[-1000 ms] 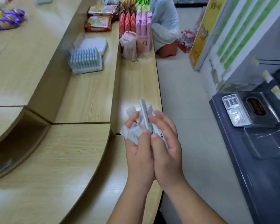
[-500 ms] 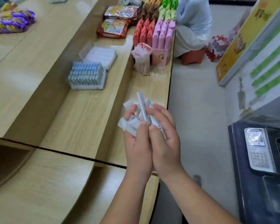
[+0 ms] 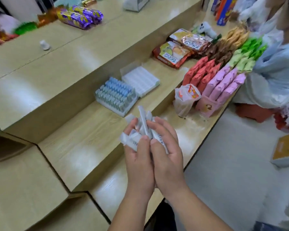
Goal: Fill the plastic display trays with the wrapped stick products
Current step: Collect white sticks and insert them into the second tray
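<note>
Plastic tray (image 3: 105,104) brims with sticks (image 3: 115,91); neighbouring tray (image 3: 141,80) seemingly bare.

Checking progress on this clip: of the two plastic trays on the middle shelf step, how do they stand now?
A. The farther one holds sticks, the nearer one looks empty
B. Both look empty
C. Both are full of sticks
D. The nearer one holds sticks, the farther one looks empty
D: the nearer tray is packed with upright blue-grey sticks, while the farther tray shows only bare white slots.
</note>
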Tool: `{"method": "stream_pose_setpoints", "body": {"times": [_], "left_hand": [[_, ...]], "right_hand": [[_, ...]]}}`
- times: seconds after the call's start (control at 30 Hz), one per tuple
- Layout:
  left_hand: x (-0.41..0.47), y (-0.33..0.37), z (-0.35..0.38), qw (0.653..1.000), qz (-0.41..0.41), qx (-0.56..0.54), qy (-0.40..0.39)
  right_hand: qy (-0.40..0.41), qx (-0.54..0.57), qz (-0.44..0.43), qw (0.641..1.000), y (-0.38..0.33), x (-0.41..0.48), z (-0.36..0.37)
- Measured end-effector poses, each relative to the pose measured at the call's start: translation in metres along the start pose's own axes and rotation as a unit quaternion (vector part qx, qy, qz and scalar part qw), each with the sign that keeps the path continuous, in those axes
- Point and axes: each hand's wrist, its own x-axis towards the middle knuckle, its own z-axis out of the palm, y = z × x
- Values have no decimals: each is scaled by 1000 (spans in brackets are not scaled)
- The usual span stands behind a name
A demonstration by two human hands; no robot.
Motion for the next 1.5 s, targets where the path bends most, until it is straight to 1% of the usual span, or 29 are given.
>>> {"method": "stream_pose_setpoints", "body": {"times": [0.17, 0.23, 0.33, 0.5, 0.63, 0.77, 0.83, 0.9, 1.0, 1.1, 1.17, 1.2, 1.27, 1.37, 1.43, 1.5], "left_hand": [[70, -23, -1, 994, 6, -42, 100], [95, -32, -3, 987, 6, -58, 148], [123, -35, -11, 974, 6, -81, 211], [152, -43, -45, 942, 6, -85, 324], [176, -61, -73, 921, -9, -59, 386], [205, -90, -93, 901, -16, -44, 432], [216, -104, -102, 896, -7, -44, 442], [224, -115, -108, 898, 6, -19, 439], [231, -126, -119, 899, 20, 71, 432], [231, -129, -136, 893, 24, 185, 410], [230, -128, -144, 879, 29, 274, 388], [229, -129, -146, 871, 35, 301, 386], [228, -129, -146, 865, 42, 314, 389], [226, -130, -144, 862, 48, 302, 404], [224, -129, -142, 866, 46, 287, 406], [221, -131, -140, 873, 46, 274, 401]], "right_hand": [[-85, -21, 5, 996, 32, 70, 22], [-128, -29, 24, 991, 47, 95, 33], [-186, -40, 29, 981, 65, 123, 54], [-292, -35, 65, 953, 95, 139, 97], [-342, -35, 93, 934, 129, 152, 127], [-392, -45, 110, 912, 169, 170, 146], [-412, -56, 94, 905, 184, 177, 151], [-424, -64, 58, 902, 197, 186, 156], [-450, -99, 7, 888, 213, 197, 160], [-472, -127, 0, 873, 222, 201, 160], [-472, -148, -12, 869, 225, 202, 161], [-471, -157, -15, 868, 226, 202, 162], [-477, -161, -8, 864, 225, 202, 162], [-486, -154, -17, 860, 221, 207, 158], [-495, -146, -15, 857, 216, 213, 149], [-528, -143, -31, 837, 206, 216, 136]]}}
